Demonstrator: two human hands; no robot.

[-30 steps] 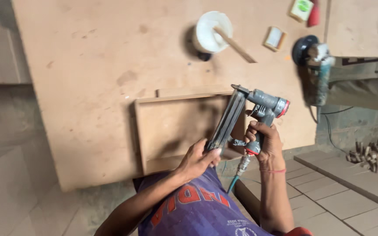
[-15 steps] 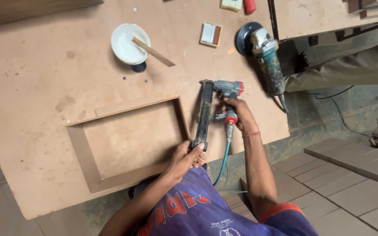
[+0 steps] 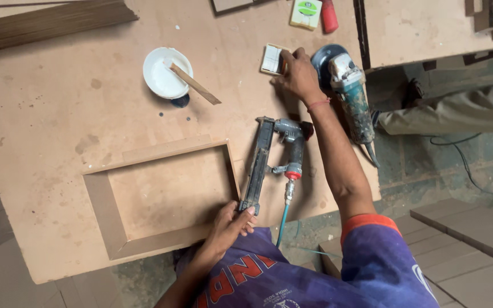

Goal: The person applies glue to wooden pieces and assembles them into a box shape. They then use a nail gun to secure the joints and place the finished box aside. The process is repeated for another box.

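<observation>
A woodworker leans over a bench, the left hand (image 3: 227,225) resting at the near corner of a shallow wooden frame (image 3: 161,197), fingers curled loosely around the lower end of a nail gun (image 3: 272,162) that lies flat on the board just right of the frame. The grip looks light, steadying more than clenching. A blue air hose (image 3: 282,222) drops from the gun's handle over the bench edge toward the body.

Farther out, the right hand (image 3: 298,74) stretches across the bench and settles on a small pale box (image 3: 271,59), fingers closing over its right side; whether it is truly pinched or only touched cannot be told. An angle grinder (image 3: 349,94) lies just beside that hand. To lift the box cleanly, the fingers would best take it by its edges, wrist kept clear of the grinder's disc, while the left hand keeps the gun flat and its nose turned away from the body.

Beyond, to the left, a white bowl (image 3: 164,77) holds a wooden stick (image 3: 195,84).
</observation>
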